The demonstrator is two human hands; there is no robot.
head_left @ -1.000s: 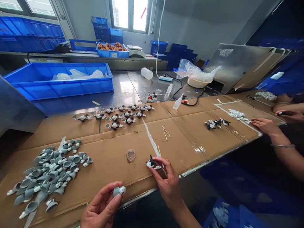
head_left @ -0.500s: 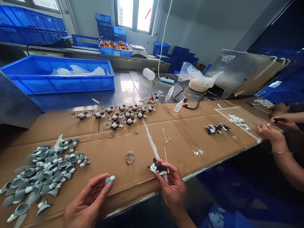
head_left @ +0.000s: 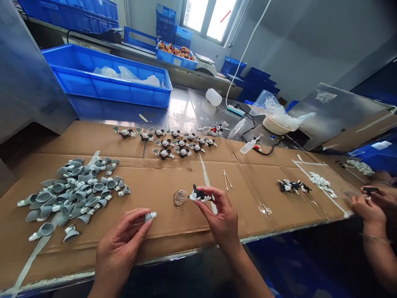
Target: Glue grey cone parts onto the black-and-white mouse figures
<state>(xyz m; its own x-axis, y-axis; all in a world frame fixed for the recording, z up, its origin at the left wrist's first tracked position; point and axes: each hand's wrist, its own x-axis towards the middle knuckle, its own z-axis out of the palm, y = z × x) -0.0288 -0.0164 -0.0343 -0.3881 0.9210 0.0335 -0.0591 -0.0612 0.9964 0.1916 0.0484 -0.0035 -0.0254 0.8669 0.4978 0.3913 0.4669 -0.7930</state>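
Observation:
My left hand (head_left: 119, 244) pinches a small grey cone-shaped piece with a white toy hand (head_left: 150, 216) between thumb and fingertips. Held in my right hand (head_left: 221, 217) is a black-and-white mouse figurine (head_left: 198, 193), lying sideways just right of a small round clear dish (head_left: 180, 198). A white tip (head_left: 213, 198), which looks like a cotton swab end, shows by the right fingers; most of it is hidden. To the left lies a pile of grey cone pieces (head_left: 77, 186). Several mouse figurines (head_left: 182, 143) stand in rows at the back of the cardboard.
Two cotton swabs (head_left: 227, 180), black figure bodies (head_left: 293, 186) and white parts (head_left: 322, 184) lie to the right. Another person's hands (head_left: 370, 207) work at the far right. Behind are a blue bin (head_left: 114, 89), squeeze bottles (head_left: 249, 145) and a basket (head_left: 276, 125) with plastic bags.
The view has tilted and shifted. My right hand has brought the figurine closer to the clear dish, and the swab stick seen upright before now barely shows. The left hand keeps its piece.

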